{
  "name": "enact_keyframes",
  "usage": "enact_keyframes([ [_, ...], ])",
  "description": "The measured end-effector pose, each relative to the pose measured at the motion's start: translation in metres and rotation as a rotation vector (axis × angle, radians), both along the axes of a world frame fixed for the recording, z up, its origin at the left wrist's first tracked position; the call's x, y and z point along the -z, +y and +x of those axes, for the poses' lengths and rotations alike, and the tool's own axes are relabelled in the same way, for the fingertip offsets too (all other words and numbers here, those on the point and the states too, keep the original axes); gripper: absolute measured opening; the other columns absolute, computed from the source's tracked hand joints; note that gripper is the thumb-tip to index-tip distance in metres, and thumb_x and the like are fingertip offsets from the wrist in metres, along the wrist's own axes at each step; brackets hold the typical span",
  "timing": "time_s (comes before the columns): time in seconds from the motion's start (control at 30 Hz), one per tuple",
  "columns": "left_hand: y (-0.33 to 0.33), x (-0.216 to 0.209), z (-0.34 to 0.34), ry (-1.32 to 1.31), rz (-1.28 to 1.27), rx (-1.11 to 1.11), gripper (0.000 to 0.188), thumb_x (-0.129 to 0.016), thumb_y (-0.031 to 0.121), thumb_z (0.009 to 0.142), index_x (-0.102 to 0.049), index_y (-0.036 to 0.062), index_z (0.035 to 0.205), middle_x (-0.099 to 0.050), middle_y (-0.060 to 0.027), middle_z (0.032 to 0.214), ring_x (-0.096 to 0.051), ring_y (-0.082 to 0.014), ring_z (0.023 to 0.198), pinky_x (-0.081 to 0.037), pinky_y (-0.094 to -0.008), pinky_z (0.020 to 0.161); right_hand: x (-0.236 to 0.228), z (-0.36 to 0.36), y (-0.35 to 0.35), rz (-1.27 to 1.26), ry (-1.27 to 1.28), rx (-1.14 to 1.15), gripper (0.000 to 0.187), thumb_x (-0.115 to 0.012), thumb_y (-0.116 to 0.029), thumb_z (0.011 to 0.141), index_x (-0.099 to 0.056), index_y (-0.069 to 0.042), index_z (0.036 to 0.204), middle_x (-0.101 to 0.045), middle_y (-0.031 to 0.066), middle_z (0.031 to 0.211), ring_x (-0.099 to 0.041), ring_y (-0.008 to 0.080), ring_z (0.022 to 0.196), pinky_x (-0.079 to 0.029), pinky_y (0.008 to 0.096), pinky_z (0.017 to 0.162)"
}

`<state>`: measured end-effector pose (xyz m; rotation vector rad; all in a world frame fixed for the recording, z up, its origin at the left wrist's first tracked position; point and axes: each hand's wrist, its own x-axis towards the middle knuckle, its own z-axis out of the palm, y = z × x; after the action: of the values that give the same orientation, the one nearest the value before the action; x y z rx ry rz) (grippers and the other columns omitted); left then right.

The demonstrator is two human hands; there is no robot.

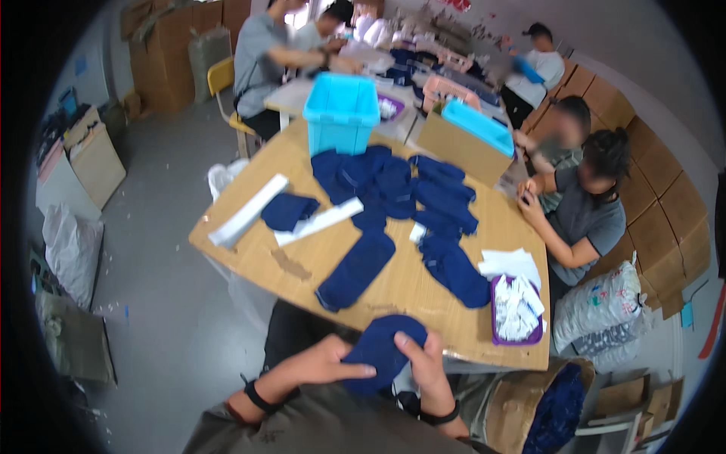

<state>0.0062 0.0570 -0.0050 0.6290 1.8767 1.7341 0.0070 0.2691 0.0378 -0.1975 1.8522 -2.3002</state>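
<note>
Fabric of dark navy, a rounded piece point(382, 349), is gripped by both hands below the near edge of the wooden bench point(423, 303), above the person's lap. The left hand point(325, 363) is closed on the piece's left side, fingers laid across its lower part. The right hand point(423, 363) is closed on its right side, the thumb pressed on the top face. A dark band is worn on each wrist.

On the bench a long navy piece point(355, 271) is laid near the front edge, well apart from the hands. A heap of similar navy pieces point(401, 189) is spread across the middle. A smaller folded navy piece point(287, 212) is placed between two white strips point(249, 210). A purple tray point(516, 310) filled with white paper slips is set at the right front corner, with loose white sheets point(510, 262) just behind it. A turquoise bin point(342, 112) is stood at the far end, beside a cardboard box point(457, 147).

A seated person in a grey shirt point(586, 216) is positioned at the right side of the bench. A cardboard carton holding navy cloth point(556, 412) is seen on the floor at lower right.
</note>
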Motion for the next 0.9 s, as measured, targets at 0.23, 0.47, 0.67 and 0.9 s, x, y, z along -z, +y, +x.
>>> enact_keyframes([
  [0.23, -0.007, -0.001, -0.007, 0.04, 0.126, 0.023, 0.025, -0.077, 0.017, 0.085, -0.071, -0.0065, 0.09, -0.073, -0.0109, 0.077, -0.067, -0.0109, 0.071, -0.051, -0.0264, 0.068, 0.023, -0.011, 0.004, -0.086, -0.074, 0.198, 0.026, -0.058, -0.018, 0.099, -0.067, 0.005, 0.106, -0.069, 0.0044, 0.097, -0.062, 0.01, 0.087, -0.048, 0.0246, 0.079],
  [0.47, -0.009, 0.0, -0.008, -0.057, 0.152, 0.164, 0.025, -0.077, 0.015, 0.084, -0.069, -0.0078, 0.084, -0.071, -0.0112, 0.072, -0.065, -0.0093, 0.068, -0.05, -0.0269, 0.063, 0.031, -0.014, 0.009, -0.183, -0.169, 0.381, 0.024, -0.06, -0.02, 0.098, -0.068, 0.002, 0.099, -0.069, 0.0048, 0.093, -0.063, 0.0107, 0.082, -0.048, 0.0248, 0.076],
  [0.67, -0.016, 0.003, -0.009, -0.266, 0.228, 0.177, 0.026, -0.076, 0.01, 0.085, -0.068, -0.0065, 0.103, -0.071, -0.0037, 0.094, -0.061, -0.0067, 0.088, -0.05, -0.0245, 0.078, 0.039, -0.027, 0.006, -0.136, -0.144, 0.504, 0.019, -0.064, -0.017, 0.096, -0.069, 0.001, 0.093, -0.069, 0.0022, 0.088, -0.06, 0.0071, 0.078, -0.045, 0.0223, 0.071],
  [0.9, -0.017, 0.006, -0.008, -0.368, 0.281, 0.119, 0.035, -0.072, 0.004, 0.086, -0.061, -0.0053, 0.119, -0.07, -0.0045, 0.1, -0.062, -0.0071, 0.091, -0.052, -0.0255, 0.08, 0.063, -0.035, 0.01, -0.116, -0.184, 0.564, 0.017, -0.065, -0.018, 0.094, -0.068, -0.001, 0.093, -0.07, 0.0059, 0.09, -0.066, 0.0119, 0.077, -0.051, 0.0249, 0.072],
])
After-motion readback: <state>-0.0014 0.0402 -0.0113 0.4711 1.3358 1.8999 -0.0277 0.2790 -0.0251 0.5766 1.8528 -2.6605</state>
